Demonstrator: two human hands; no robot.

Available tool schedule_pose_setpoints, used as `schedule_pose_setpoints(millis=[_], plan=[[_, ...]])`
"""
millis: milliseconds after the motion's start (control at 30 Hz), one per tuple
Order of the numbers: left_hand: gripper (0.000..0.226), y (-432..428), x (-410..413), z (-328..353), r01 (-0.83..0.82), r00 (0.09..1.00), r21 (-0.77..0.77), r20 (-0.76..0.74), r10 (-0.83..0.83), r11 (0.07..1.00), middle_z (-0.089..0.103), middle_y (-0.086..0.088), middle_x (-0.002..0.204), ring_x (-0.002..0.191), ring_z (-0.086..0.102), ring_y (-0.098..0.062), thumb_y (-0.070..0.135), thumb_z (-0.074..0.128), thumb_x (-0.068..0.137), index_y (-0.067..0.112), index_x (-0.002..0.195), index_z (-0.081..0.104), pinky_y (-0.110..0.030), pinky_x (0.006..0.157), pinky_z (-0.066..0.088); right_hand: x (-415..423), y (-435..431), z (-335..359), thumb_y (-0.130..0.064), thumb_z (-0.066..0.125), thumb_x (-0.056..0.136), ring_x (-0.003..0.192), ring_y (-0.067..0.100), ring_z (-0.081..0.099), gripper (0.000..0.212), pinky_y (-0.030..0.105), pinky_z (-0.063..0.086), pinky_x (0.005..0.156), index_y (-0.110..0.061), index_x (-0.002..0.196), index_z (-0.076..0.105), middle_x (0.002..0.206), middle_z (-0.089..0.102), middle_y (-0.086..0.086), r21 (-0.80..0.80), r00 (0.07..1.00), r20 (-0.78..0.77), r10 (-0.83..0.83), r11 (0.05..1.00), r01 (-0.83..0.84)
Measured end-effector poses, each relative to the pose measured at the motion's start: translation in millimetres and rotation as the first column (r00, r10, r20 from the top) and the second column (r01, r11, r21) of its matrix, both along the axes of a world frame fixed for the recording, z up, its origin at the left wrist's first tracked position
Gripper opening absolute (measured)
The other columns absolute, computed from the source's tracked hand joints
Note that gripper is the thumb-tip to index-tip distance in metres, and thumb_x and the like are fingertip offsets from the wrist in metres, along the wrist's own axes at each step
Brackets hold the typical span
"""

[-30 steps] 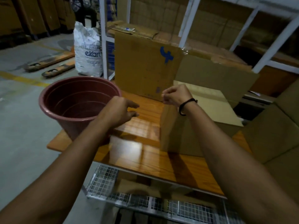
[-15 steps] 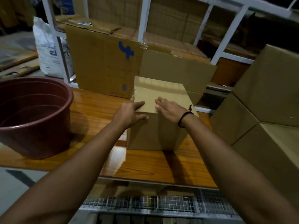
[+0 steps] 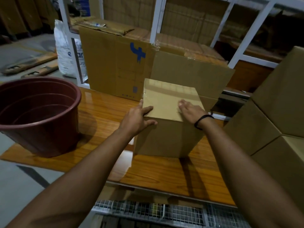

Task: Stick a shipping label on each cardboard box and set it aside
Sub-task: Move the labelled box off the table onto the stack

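**Both hands on the small box**

In the head view we see a plain brown cardboard box (image 3: 164, 139), closed, its top paler than its sides and shiny toward the far edge. It stands on the glossy wooden desk (image 3: 102, 112), right of the middle. Our left hand (image 3: 136, 119) sits at its near left corner, fingers (image 3: 148, 110) straight and spread, one on the top and the thumb on the front face. Our right hand (image 3: 189, 111), with a black band (image 3: 202, 120) at the wrist, lies flat on the top, fingers straight and close together.

A maroon bucket (image 3: 41, 112) stands well apart at the desk's left end. Just behind the box stands a larger carton (image 3: 115, 66) with a blue mark, in front of white shelving (image 3: 158, 18) filled with cardboard. More stacked boxes (image 3: 271, 112) rise at the right, and a white sack (image 3: 64, 51) stands on the grey floor (image 3: 24, 51).
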State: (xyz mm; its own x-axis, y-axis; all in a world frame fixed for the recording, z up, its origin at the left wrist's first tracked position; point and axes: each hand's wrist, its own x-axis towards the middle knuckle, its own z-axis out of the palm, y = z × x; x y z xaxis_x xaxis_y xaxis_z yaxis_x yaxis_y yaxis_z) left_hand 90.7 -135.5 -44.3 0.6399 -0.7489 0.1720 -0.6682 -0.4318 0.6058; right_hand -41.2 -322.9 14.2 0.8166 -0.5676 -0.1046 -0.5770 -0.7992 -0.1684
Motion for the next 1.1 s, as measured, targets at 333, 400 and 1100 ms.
schedule_pose_setpoints(millis=[333, 400, 1100], plan=[[0.072, 4.4, -1.4, -0.6, 0.010, 1.000, -0.029, 0.025, -0.009, 1.000, 0.018, -0.004, 0.162, 0.138, 0.037, -0.028, 0.052, 0.073, 0.079, 0.031, 0.142, 0.047, -0.037, 0.108, 0.037, -18.8, 20.8, -26.0, -0.074, 0.017, 0.089, 0.148, 0.024, 0.012, 0.062, 0.062, 0.006, 0.114, -0.050, 0.146, 0.022, 0.159, 0.015, -0.014, -0.196, 0.997, 0.009, 0.075, 0.978, -0.072], [0.072, 4.4, -2.9, -4.6, 0.002, 1.000, -0.066, -0.012, -0.003, 0.998, 0.016, -0.004, 0.162, 0.140, 0.034, -0.028, 0.050, 0.074, 0.079, 0.032, 0.143, 0.047, -0.039, 0.109, 0.036, -36.9, 1.5, -21.7, -0.091, 0.017, 0.070, 0.148, 0.027, 0.009, 0.083, 0.065, 0.008, 0.112, -0.055, 0.145, 0.018, 0.161, 0.012, -0.011, -0.167, 0.999, -0.021, -0.049, 0.985, 0.045], [0.085, 14.8, -46.2, 32.3, 0.313, 0.950, -0.294, 0.084, -0.301, 0.903, 0.034, 0.012, 0.154, 0.141, 0.031, -0.008, 0.025, 0.079, 0.078, 0.030, 0.150, 0.033, -0.044, 0.117, 0.030, -118.4, 28.5, -46.7, -0.065, 0.069, 0.069, 0.126, 0.018, 0.039, 0.086, 0.047, 0.041, 0.101, -0.038, 0.142, 0.032, 0.144, 0.038, 0.001, 0.192, 0.810, 0.550, -0.203, 0.975, 0.114]])
